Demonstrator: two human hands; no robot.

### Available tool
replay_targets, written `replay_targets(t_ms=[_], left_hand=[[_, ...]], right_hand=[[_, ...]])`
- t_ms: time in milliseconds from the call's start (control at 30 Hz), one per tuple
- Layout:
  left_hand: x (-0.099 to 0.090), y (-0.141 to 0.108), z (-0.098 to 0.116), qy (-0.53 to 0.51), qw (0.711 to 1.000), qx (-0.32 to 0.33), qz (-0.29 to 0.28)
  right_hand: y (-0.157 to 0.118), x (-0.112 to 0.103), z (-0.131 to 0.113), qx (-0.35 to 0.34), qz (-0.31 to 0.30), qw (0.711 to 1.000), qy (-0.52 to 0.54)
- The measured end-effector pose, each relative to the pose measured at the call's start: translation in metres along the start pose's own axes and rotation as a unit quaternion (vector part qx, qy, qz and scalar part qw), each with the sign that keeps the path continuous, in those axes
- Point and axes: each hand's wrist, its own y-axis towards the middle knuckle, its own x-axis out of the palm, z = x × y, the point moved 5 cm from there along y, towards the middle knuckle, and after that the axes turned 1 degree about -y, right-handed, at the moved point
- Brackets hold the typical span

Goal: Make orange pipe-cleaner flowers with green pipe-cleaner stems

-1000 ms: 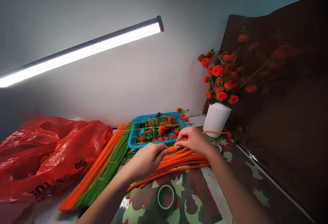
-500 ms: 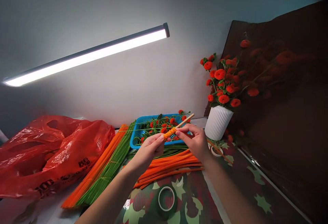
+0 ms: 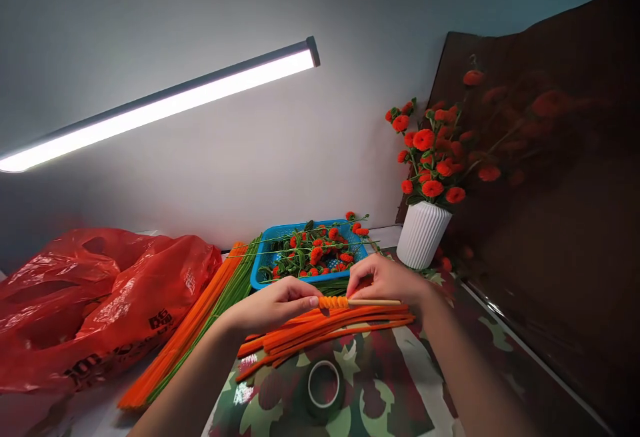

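Note:
A thin wooden stick (image 3: 377, 302) lies level in front of me, with an orange pipe cleaner (image 3: 333, 302) wound in a tight coil around its left part. My left hand (image 3: 280, 305) is closed, pinching the coil's left end between thumb and fingers. At the coil's right end, my right hand (image 3: 393, 282) has its fingertips closed on the pipe cleaner, just above the bare stick. Its fingers partly hide the exact grip. Just below both hands, loose orange pipe cleaners (image 3: 325, 330) lie in a pile on the camouflage-patterned table cover (image 3: 265, 417).
Behind my hands stands a blue basket (image 3: 259, 270) of orange flowers with green stems. Green tape (image 3: 342, 394) lies nearer me. Orange and green pipe-cleaner bundles (image 3: 200, 317) and a red plastic bag (image 3: 125, 304) occupy the left. A white vase (image 3: 423, 234) holds flowers at right.
Both hands have come down and nearer with the stick, which has turned from slanting up to the right to about level. My right hand now bends over it from above.

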Motion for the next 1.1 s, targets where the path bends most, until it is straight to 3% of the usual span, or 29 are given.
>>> replay_targets(t_ms=[100, 267, 400, 567, 700, 833, 900, 967, 1100], left_hand=[[-0.002, 0.001, 0.001, 0.093, 0.995, -0.028, 0.032], [-0.005, 0.002, 0.005, 0.19, 0.974, -0.037, 0.121], [-0.007, -0.002, 0.008, 0.234, 0.957, -0.05, 0.163], [-0.009, -0.003, 0.01, 0.269, 0.934, -0.086, 0.221], [-0.009, 0.002, 0.011, 0.217, 0.928, -0.053, 0.299], [-0.007, 0.006, 0.011, 0.069, 0.924, 0.035, 0.373], [-0.006, 0.008, 0.007, -0.036, 0.927, 0.059, 0.369], [-0.005, 0.012, 0.002, -0.138, 0.933, 0.075, 0.325], [-0.005, 0.013, -0.002, -0.218, 0.947, 0.099, 0.213]], right_hand=[[0.007, 0.003, 0.006, -0.002, 0.023, 0.996, -0.082], [0.012, -0.001, 0.004, -0.013, 0.122, 0.979, -0.161], [0.012, 0.0, -0.009, -0.026, 0.2, 0.94, -0.275], [0.011, 0.007, -0.022, -0.062, 0.286, 0.897, -0.332], [0.005, 0.008, -0.029, -0.09, 0.395, 0.866, -0.293], [-0.002, 0.006, -0.03, -0.124, 0.482, 0.857, -0.133], [-0.001, 0.003, -0.026, -0.126, 0.486, 0.864, -0.038], [0.004, 0.0, -0.018, -0.12, 0.445, 0.884, 0.082], [0.016, -0.002, -0.006, -0.09, 0.245, 0.931, 0.254]])
